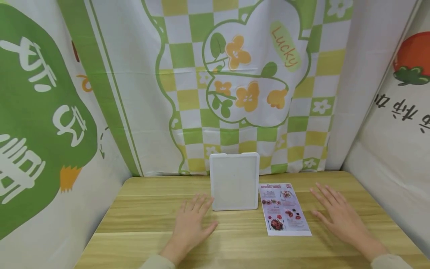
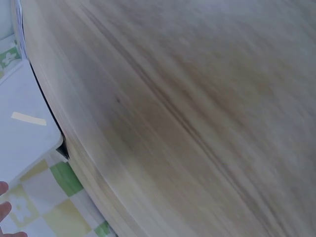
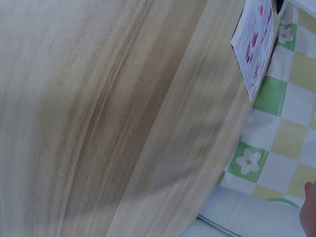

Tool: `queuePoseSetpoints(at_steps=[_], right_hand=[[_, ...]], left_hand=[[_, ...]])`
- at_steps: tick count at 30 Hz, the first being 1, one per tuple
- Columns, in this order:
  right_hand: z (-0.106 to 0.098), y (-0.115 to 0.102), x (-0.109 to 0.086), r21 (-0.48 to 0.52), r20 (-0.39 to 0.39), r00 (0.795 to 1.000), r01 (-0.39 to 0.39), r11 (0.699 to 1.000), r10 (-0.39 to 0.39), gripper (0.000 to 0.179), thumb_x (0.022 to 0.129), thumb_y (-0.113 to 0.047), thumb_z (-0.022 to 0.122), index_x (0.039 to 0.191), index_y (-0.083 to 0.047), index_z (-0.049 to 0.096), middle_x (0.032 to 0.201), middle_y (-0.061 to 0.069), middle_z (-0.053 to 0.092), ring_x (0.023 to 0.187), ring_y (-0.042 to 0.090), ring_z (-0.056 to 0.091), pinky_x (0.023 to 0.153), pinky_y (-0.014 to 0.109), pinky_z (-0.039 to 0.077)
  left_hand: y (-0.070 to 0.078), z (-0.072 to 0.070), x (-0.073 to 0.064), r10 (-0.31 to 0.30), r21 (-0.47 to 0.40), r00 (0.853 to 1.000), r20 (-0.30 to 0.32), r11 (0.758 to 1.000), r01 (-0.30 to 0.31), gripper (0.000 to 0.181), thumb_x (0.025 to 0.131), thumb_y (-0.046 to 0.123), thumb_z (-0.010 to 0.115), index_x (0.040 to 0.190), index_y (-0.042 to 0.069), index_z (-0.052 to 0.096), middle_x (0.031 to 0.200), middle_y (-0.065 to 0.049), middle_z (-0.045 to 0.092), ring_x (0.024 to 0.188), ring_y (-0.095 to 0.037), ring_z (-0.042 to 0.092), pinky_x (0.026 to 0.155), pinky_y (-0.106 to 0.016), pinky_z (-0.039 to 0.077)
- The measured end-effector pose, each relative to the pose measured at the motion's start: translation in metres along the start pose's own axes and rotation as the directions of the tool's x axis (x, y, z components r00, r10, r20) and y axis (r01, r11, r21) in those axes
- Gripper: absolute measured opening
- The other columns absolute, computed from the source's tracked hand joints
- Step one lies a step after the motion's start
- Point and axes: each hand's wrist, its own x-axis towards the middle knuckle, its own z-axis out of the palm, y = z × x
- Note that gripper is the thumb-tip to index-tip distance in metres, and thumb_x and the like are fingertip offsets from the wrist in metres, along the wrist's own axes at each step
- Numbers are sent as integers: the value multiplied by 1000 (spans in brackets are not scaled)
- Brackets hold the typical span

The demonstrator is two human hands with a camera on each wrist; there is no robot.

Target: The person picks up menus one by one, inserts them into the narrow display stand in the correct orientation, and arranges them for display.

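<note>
A white rectangular frame (image 1: 234,183) with a pale panel stands upright near the back of the wooden table. Just right of it lies a printed menu sheet (image 1: 285,210) headed "SPECIAL MENU", with food pictures. My left hand (image 1: 190,226) is left of the frame's lower corner, fingers spread and holding nothing. To the right of the menu, my right hand (image 1: 340,220) has its fingers extended, also holding nothing. In the left wrist view, the white frame (image 2: 24,133) shows a small cream strip, with fingertips (image 2: 4,210) at the edge. The right wrist view catches part of the menu (image 3: 254,44).
The light wooden table (image 1: 141,220) meets a checkered green, yellow and white curtain (image 1: 188,101) at the back. Printed cloth walls, one with a green shape (image 1: 30,123) and one with a red tomato (image 1: 414,54), flank it left and right.
</note>
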Motion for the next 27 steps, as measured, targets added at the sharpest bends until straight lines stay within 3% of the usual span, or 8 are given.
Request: queuePoseSetpoints(at_steps=[7,10,19,27], right_hand=[[2,-5,-3,1,12,1000,0,1000,0,74,96,-41,61,157,-19,26,164,5,13,150,15,-1,121,36,-3],[2,-6,-4,6,15,1000,11,1000,-11,73,96,-40,60,157,-19,26,164,5,13,150,16,-1,120,34,-4],[8,-7,-9,31,-7,1000,23,999,-23,71,94,-38,64,155,-17,33,163,6,18,150,20,7,121,33,-2],[13,-8,-14,66,-30,999,45,997,-43,65,96,-43,60,150,-12,42,163,5,22,149,12,6,120,29,0]], left_hand=[[12,-5,8,7,-39,1000,2,999,-6,70,87,59,64,145,21,51,147,-4,50,139,-30,38,109,-58,34],[19,-5,12,29,-26,999,22,999,-29,68,89,62,59,144,24,51,149,-2,48,140,-28,37,109,-55,35],[38,-4,25,130,8,991,-16,991,-130,66,89,60,60,143,23,51,146,-1,51,137,-26,42,104,-54,42],[56,2,32,167,-42,986,-8,985,-167,63,91,58,59,144,24,50,144,0,53,134,-24,46,103,-54,43]])
